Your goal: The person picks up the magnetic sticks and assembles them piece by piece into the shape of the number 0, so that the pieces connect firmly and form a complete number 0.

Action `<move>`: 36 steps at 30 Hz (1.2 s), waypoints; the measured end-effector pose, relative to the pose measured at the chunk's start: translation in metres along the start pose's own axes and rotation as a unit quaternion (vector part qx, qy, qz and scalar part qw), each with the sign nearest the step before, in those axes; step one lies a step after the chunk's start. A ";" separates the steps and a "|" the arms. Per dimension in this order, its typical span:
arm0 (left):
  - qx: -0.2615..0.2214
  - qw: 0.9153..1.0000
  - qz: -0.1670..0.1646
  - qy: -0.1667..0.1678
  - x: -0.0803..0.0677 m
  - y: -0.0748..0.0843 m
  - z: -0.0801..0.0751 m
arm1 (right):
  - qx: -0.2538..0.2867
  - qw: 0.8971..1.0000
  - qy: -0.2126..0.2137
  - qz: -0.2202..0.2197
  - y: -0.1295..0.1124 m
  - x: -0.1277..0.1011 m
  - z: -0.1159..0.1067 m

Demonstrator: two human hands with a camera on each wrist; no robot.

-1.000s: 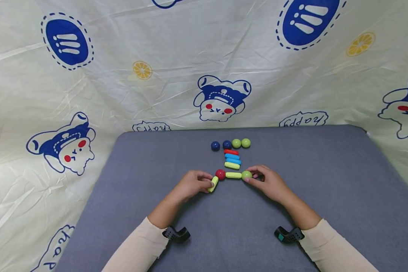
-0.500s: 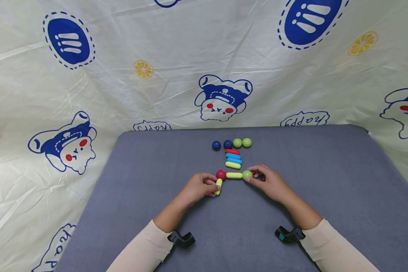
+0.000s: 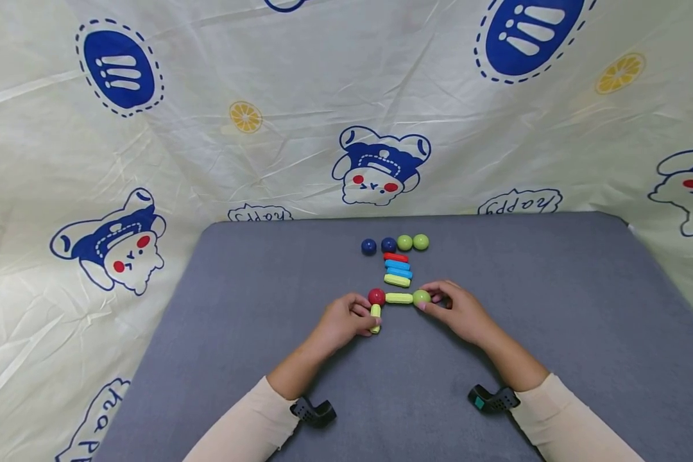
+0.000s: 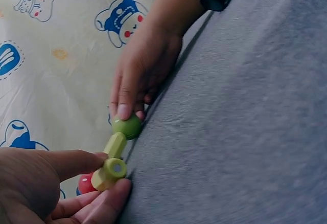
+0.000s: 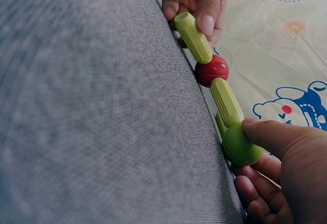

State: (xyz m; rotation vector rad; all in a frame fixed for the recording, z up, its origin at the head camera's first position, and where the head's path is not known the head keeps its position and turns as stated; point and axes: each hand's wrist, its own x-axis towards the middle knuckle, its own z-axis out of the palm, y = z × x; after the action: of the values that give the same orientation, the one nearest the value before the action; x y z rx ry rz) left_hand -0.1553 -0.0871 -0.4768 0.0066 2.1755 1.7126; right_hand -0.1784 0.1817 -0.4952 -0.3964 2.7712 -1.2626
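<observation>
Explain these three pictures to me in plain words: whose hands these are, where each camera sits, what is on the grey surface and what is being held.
One person works with bare hands, wearing three cameras: one on the head looking down, one on each wrist.

On the grey mat lie two dark blue balls, two green balls and a stack of short sticks, red, blue and yellow-green.

Nearer the person, a red ball, a yellow-green stick and a green ball form a row. The right hand pinches that green ball. The left hand pinches a second yellow-green stick, whose end meets the red ball.
</observation>
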 end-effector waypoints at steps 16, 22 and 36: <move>0.005 1.000 0.007 0.008 0.000 -0.005 0.003 | 0.001 1.000 -0.001 0.000 0.002 0.000 0.001; -0.001 1.000 0.005 0.009 -0.001 -0.002 0.003 | 0.006 1.000 0.000 -0.001 0.001 0.000 0.000; -0.004 1.000 -0.006 0.011 0.000 0.000 0.001 | 0.007 1.000 0.000 0.001 -0.001 -0.001 -0.001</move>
State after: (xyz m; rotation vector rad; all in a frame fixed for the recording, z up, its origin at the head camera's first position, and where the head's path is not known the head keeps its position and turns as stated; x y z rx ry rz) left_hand -0.1552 -0.0857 -0.4774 -0.0274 2.1791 1.7221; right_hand -0.1779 0.1819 -0.4943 -0.3912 2.7606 -1.2802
